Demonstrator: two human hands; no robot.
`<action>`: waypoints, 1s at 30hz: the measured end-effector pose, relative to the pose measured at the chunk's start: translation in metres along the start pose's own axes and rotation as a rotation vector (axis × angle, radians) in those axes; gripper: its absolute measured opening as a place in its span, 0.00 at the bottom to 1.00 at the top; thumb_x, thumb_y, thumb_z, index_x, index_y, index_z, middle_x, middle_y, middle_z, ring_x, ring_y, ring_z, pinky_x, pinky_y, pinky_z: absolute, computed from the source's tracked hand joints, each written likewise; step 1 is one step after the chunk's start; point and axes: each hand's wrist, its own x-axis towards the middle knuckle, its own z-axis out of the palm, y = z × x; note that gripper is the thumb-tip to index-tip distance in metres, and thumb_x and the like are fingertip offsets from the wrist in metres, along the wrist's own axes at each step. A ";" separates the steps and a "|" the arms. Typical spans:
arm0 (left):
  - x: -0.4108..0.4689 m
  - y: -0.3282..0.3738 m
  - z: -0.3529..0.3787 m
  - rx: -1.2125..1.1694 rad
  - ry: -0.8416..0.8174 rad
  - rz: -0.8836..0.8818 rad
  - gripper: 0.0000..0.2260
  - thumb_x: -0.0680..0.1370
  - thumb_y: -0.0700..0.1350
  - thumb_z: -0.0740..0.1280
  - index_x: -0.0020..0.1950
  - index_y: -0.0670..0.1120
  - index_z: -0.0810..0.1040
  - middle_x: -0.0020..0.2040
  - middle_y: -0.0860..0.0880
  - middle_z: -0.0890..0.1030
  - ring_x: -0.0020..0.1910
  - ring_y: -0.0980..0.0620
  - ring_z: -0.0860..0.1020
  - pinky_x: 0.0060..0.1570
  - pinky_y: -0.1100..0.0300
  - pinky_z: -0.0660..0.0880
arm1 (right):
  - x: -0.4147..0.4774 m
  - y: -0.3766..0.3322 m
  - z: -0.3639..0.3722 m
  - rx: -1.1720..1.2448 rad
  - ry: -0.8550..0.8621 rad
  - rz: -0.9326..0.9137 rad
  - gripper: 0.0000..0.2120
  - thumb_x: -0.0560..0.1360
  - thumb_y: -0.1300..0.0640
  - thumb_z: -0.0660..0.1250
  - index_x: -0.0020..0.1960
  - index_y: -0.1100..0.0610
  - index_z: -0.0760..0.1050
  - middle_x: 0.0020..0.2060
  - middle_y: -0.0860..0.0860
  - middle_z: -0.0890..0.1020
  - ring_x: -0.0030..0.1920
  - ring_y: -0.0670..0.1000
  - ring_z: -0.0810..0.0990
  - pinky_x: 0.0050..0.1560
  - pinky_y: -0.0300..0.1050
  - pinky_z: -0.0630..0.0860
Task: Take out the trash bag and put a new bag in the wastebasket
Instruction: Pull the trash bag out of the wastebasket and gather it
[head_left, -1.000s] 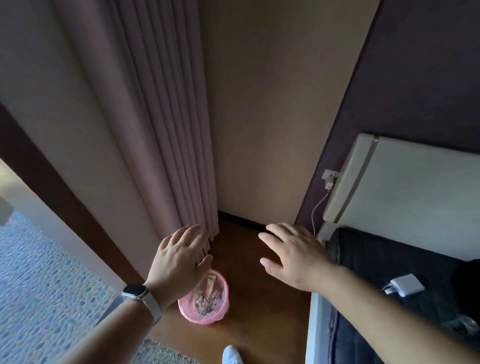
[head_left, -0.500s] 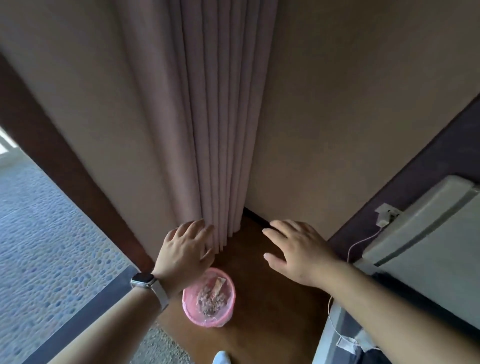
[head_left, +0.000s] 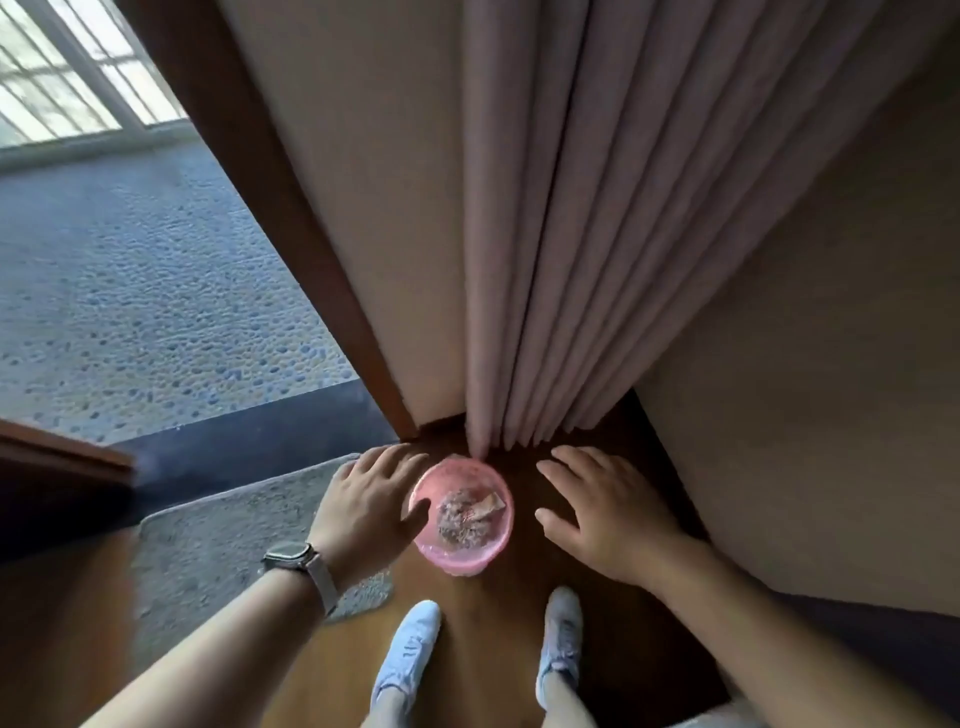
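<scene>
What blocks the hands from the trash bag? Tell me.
Nothing visible. Both hands are open, the left hand over the left rim of the wastebasket, the right hand just right of it. The pink trash bag lies open on top; the curtain hangs behind, not between.

Two bare hands reaching downward, palms down.
Left hand (head_left: 369, 506) and right hand (head_left: 608, 512) have fingers spread, grasping nothing.

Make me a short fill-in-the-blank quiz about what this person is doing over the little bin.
1. The bag lining the wastebasket is coloured ____.
2. The watch is on the ____ wrist.
3. Behind the wastebasket hangs a pleated ____.
4. Both hands, the left hand and the right hand, are ____, holding nothing.

Missing words: pink; left; curtain; open
</scene>
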 end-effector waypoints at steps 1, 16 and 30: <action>-0.002 0.005 0.010 -0.004 -0.006 -0.044 0.22 0.71 0.58 0.62 0.64 0.54 0.71 0.61 0.50 0.79 0.59 0.46 0.77 0.53 0.50 0.75 | 0.006 0.010 0.006 0.000 -0.021 -0.031 0.25 0.70 0.39 0.59 0.59 0.53 0.75 0.56 0.52 0.80 0.56 0.55 0.79 0.53 0.52 0.77; -0.027 0.000 0.251 -0.643 -0.266 -0.865 0.20 0.75 0.50 0.67 0.66 0.47 0.74 0.63 0.46 0.78 0.62 0.49 0.75 0.62 0.55 0.70 | 0.055 0.076 0.214 0.157 -0.193 -0.033 0.23 0.71 0.42 0.60 0.60 0.55 0.74 0.57 0.52 0.77 0.57 0.56 0.75 0.55 0.54 0.72; -0.063 -0.049 0.566 -1.141 -0.244 -1.159 0.17 0.74 0.50 0.70 0.61 0.52 0.74 0.52 0.48 0.83 0.49 0.51 0.81 0.45 0.57 0.74 | 0.090 0.101 0.523 0.448 -0.215 0.370 0.24 0.74 0.50 0.67 0.68 0.52 0.67 0.61 0.52 0.75 0.60 0.53 0.74 0.55 0.47 0.72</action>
